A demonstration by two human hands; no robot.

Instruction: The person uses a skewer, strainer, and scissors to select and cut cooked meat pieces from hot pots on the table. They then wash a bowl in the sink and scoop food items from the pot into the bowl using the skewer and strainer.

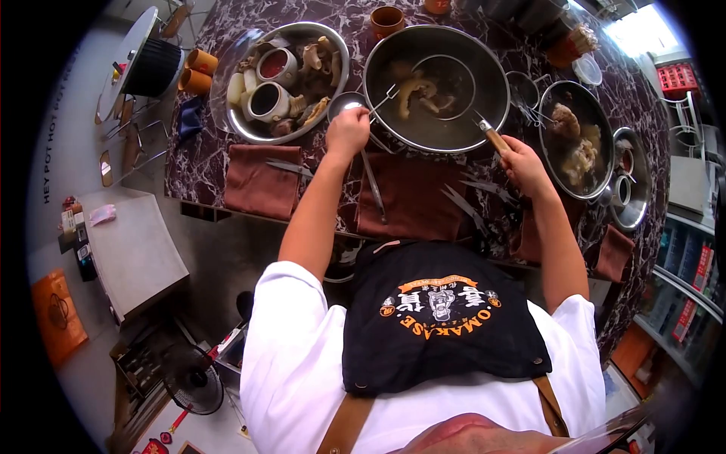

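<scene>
My left hand (349,130) is closed around a slim metal fork (384,100), its prongs over the left rim of the big steel pot (502,106). In the pot, pieces of meat (416,94) lie in cloudy broth, with a round metal ring (470,69) around some of them. My right hand (523,165) grips the wooden handle (495,139) of a tool whose short metal end points into the pot at its lower right; its exact kind is unclear. Beside my left hand rests a ladle (340,101), partly hidden by the hand.
A steel basin (342,64) with meat and two cups stands left. On the right are an oval pan (546,125) of meat and another steel bowl (643,181). Brown cloths (401,193) and scissors (463,206) lie along the front edge. Brown cups (198,81) stand far left.
</scene>
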